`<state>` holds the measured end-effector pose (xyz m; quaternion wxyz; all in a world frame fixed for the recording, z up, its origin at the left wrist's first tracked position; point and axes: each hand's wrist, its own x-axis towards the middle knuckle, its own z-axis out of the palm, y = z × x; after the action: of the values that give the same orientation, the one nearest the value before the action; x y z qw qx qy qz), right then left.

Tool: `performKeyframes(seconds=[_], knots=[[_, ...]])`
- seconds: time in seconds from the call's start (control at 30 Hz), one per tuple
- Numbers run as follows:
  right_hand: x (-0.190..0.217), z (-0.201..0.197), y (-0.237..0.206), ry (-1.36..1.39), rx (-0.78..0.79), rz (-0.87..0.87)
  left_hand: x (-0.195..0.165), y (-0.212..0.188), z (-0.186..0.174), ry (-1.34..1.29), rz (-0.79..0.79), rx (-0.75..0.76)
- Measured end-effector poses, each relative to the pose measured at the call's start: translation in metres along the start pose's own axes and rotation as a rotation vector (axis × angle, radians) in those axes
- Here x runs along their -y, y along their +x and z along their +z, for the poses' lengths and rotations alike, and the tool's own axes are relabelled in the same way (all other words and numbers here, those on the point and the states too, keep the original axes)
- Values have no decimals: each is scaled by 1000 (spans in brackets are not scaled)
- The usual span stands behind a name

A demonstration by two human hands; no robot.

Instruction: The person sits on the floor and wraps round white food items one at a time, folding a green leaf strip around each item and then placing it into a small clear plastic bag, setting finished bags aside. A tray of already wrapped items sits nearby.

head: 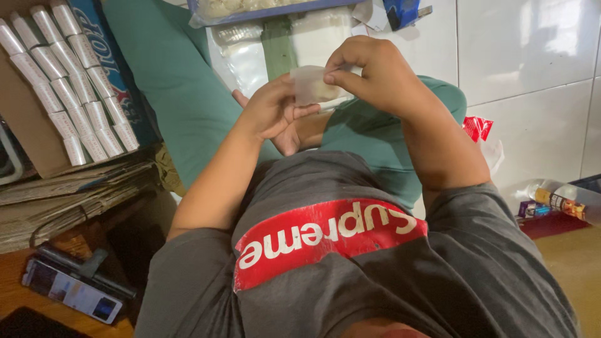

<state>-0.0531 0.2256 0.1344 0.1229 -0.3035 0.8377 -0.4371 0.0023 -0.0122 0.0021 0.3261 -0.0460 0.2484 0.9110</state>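
I sit on a white tiled floor (532, 50), holding a small pale sheet (311, 84) above my lap.

At left, a cardboard box (25, 119) of white rolls (69, 81) lies on stacked cardboard, with a phone (72, 291) below. My left hand (272, 112) closes its fingers on the sheet from under; my right hand (369, 72) pinches its top edge. At right, a red wrapper (477, 127) lies on the tiles.

A cardboard box (28, 125) at far left holds rows of white paper-wrapped rolls (69, 81). Far centre, a clear plastic bag (250, 50) lies under a blue-rimmed tray (275, 9). A red wrapper (477, 127) lies on the right floor, a clear labelled bottle (557, 200) beyond it. Near left, a phone screen (70, 291) glows.
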Motion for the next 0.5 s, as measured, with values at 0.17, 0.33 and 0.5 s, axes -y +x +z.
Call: performKeyframes(seconds=[0.17, 0.33, 0.5], knots=[[1, 0, -4, -136, -13, -149, 4, 10, -7, 472, -103, -176], [2, 2, -5, -147, -42, -184, 1, 13, -3, 885, -3, -360], [-3, 1, -7, -49, -15, -128, -38, -12, 20, 473, 203, 100]])
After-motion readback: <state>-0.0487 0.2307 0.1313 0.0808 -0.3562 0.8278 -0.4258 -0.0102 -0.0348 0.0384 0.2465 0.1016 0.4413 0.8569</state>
